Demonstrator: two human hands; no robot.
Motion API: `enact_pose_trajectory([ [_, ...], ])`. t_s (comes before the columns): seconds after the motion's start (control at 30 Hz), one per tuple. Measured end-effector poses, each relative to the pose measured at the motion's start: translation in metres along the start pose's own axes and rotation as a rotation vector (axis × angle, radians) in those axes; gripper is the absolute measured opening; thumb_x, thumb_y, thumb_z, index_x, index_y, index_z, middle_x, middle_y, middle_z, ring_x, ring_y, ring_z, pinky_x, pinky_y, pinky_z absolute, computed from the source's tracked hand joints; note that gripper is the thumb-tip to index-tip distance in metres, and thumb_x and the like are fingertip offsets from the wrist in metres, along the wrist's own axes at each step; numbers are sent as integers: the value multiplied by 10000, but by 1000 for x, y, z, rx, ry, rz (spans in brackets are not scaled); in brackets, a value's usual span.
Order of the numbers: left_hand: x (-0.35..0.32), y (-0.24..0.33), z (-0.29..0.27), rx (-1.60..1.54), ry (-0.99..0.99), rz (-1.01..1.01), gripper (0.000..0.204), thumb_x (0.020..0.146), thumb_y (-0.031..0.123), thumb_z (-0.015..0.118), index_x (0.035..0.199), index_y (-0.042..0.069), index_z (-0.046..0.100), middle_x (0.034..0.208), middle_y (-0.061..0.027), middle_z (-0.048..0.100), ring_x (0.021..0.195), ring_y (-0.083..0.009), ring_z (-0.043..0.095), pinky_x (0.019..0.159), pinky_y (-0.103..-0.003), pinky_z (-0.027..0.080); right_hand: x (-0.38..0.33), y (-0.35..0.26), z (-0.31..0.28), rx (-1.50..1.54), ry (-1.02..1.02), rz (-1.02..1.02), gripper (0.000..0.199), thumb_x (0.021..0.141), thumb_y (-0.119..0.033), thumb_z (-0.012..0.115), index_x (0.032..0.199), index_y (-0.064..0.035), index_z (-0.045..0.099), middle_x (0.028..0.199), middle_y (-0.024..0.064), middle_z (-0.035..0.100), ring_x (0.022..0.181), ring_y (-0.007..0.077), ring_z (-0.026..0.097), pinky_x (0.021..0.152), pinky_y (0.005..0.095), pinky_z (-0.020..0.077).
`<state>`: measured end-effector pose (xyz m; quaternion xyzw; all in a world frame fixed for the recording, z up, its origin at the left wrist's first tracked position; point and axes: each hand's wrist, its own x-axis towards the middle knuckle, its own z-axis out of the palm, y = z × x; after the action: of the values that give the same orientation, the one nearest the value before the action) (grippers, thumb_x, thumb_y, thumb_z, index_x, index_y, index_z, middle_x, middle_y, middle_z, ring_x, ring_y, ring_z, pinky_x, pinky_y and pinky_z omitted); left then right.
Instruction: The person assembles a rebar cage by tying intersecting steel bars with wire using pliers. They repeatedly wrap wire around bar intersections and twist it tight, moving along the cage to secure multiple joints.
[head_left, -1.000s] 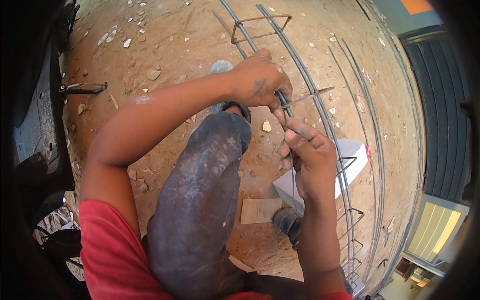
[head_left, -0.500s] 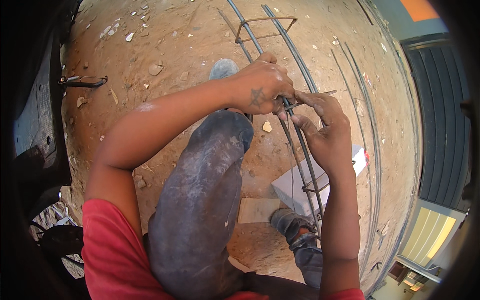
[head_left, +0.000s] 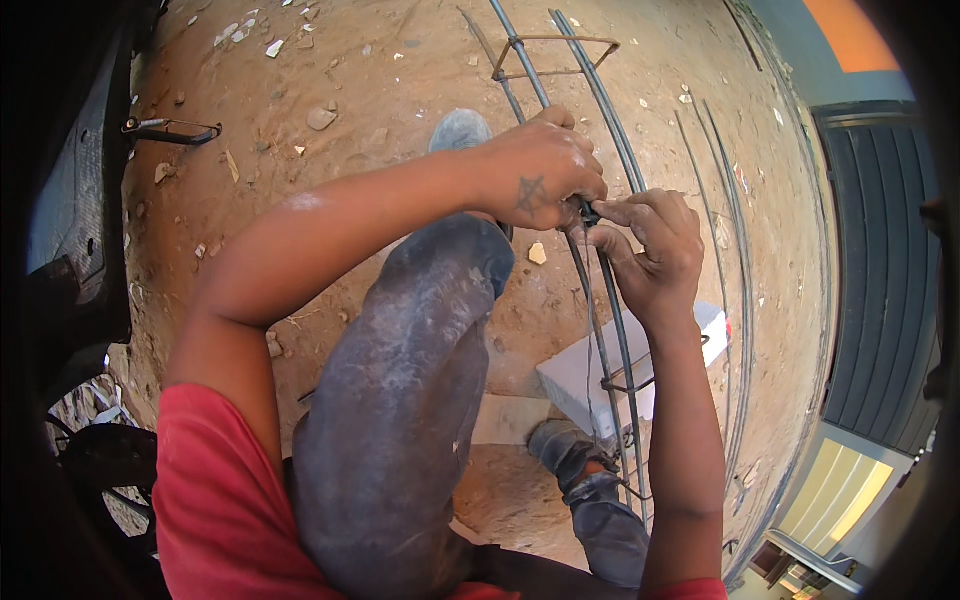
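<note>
My left hand [head_left: 545, 175] is closed round a steel rebar [head_left: 582, 268] of a long cage, its fingertips mostly hidden behind the knuckles. From the right, my right hand [head_left: 660, 245] comes to the same spot, thumb and forefinger pinched at a dark joint [head_left: 590, 213] on the bar. A thin tie wire [head_left: 590, 335] hangs from between the hands along the bars; its end at the fingertips is hard to see. Farther out, a rusty rectangular stirrup [head_left: 570, 40] goes round the bars, and another stirrup [head_left: 628, 385] crosses them nearer me.
A whitish block [head_left: 580, 375] lies under the near end of the cage. Loose thin bars [head_left: 740, 270] lie on the dirt ground [head_left: 350, 80] to the right, before a dark shutter [head_left: 880, 270]. My bent knee [head_left: 420, 310] rises left of the bars. Small stones [head_left: 321, 118] are scattered about.
My right hand's thumb and forefinger have drawn closer together at the joint, beside my left hand. The whole view has shifted slightly; the left hand keeps its place on the bar.
</note>
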<state>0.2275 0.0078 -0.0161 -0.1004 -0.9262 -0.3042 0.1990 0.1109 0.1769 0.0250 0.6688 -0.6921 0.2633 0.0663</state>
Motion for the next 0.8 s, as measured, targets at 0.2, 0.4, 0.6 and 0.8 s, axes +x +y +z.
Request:
enact_pose_trajectory([
  [0.2, 1, 1, -3, 28, -54, -5, 159, 725, 129, 706, 872, 71, 684, 779, -40, 638, 830, -240, 604, 901, -399, 357, 5, -4, 7, -7, 14, 72, 251, 653, -322, 824, 766, -137, 697, 761, 3, 570, 758, 208, 549, 696, 355, 370],
  [0.4, 2, -3, -9, -48, -111, -19, 198, 753, 182, 734, 906, 64, 689, 796, -59, 645, 870, -245, 612, 921, -408, 367, 5, -18, 14, -146, 68, 115, 238, 680, -240, 817, 718, -107, 624, 770, 22, 553, 759, 224, 546, 690, 368, 353],
  [0.6, -6, -1, -10, -94, -19, -127, 277, 705, 165, 779, 959, 91, 695, 920, -71, 677, 940, -277, 618, 915, -428, 443, -2, -21, 18, -155, 113, 114, 213, 695, -185, 801, 734, -96, 611, 786, 37, 564, 778, 237, 554, 709, 377, 356],
  [0.8, -15, 4, -20, -137, 117, 45, 262, 735, 237, 790, 947, 120, 689, 983, -77, 683, 983, -286, 619, 844, -409, 496, -7, -16, 22, -83, 130, 177, 179, 709, -188, 793, 757, -111, 639, 835, 45, 594, 828, 246, 569, 761, 381, 383],
])
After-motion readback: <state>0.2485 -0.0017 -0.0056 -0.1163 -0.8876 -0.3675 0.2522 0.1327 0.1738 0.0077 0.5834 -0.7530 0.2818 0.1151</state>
